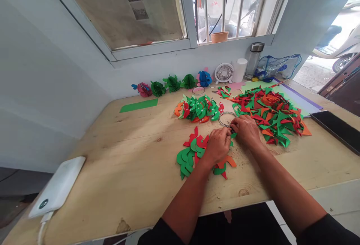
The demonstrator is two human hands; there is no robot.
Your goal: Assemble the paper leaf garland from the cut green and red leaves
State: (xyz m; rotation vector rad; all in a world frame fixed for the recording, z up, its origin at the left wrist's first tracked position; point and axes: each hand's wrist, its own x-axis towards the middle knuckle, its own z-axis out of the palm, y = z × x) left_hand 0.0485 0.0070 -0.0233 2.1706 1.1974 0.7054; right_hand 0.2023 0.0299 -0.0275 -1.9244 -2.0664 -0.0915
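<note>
Grip: both hands meet near the middle of the table (pixel 135 144); fingers of the left hand (pixel 218 145) are bent together, those of the right hand (pixel 246 129) curl at a small dark item (pixel 231 126); whether either is clamped on something cannot be told.
Green piece: a small bit of bright green (pixel 233 135) shows between the two hands, mostly covered, its full outline hidden.
Dark item: slim, too small and covered to identify.
Silvery ring: a thin ring (pixel 226 114) lies flat just on the far side of the fingertips.
Loose cutouts: flat curved shapes in green, red and orange (pixel 187 157) spread under and around the left hand, overlapping.
White-flecked heap: curled green, red and orange pieces with pale patches (pixel 201 107), far and left of the ring.
Large pile: pointed, bent pieces in the same colours (pixel 277 115), beside the right hand on its far right.
Left arm: reaches in from the near edge, wrist bent, back of the hand up, knuckles raised.
Right arm: slants leftward from the near right, back of the hand up, fingers pointing left.
Far edge: a row of pleated ornaments (pixel 172 84), mostly green, then a white fan (pixel 224 73).
</note>
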